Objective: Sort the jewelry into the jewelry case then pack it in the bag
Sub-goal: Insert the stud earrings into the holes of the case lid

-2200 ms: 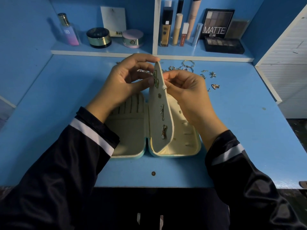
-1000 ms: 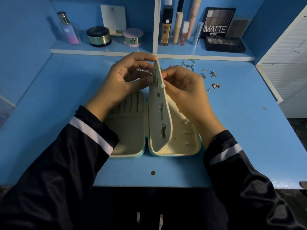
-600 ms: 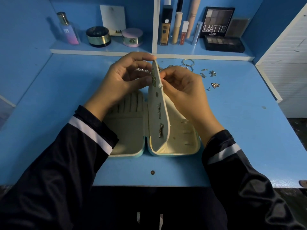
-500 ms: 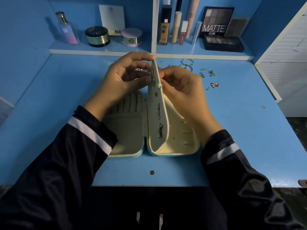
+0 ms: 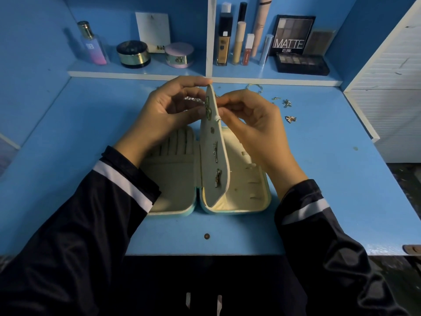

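Item: earring. Small metal piece, likely light, slippery and thin-posted. It sits at the top of the earring panel, between your hands.

Panel: padded and probably flexible, upright in the open jewelry case beneath your wrists.

Left hand: curled, pinching the panel's tip.

Right hand: fingertips pinched at the panel's back (contents hidden).

Grip the ornament, not the post.

Loose jewelry lies beyond your right hand.

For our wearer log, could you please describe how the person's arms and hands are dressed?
The left sleeve and right sleeve are glossy black, each with a white stripe next to a dark cuff. The left hand and right hand are bare; no gloves or rings show.
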A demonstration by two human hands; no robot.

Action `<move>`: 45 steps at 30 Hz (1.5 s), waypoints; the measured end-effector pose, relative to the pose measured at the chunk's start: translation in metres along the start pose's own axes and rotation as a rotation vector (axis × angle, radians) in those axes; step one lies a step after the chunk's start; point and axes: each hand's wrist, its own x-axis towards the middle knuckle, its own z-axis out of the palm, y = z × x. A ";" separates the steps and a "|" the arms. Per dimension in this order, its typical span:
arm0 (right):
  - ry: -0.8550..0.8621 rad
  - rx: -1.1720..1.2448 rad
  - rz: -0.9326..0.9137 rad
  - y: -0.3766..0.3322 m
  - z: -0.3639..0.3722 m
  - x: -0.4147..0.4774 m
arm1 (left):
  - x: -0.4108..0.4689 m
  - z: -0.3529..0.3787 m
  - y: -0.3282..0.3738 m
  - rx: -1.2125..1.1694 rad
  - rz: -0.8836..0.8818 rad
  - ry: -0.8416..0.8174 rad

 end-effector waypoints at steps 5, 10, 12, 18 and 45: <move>0.071 0.052 0.044 -0.013 -0.007 -0.004 | -0.002 0.002 0.000 -0.004 -0.024 0.032; -0.005 0.052 0.039 -0.027 -0.009 -0.011 | 0.000 0.007 0.001 0.053 -0.023 0.035; -0.036 0.034 0.055 -0.030 -0.011 -0.013 | 0.000 0.010 0.001 0.073 -0.006 0.029; -0.080 0.005 0.147 -0.028 -0.032 -0.020 | 0.001 0.023 -0.001 0.154 0.037 -0.017; -0.106 -0.469 0.317 0.006 -0.054 -0.060 | 0.019 0.039 -0.018 0.786 0.108 -0.295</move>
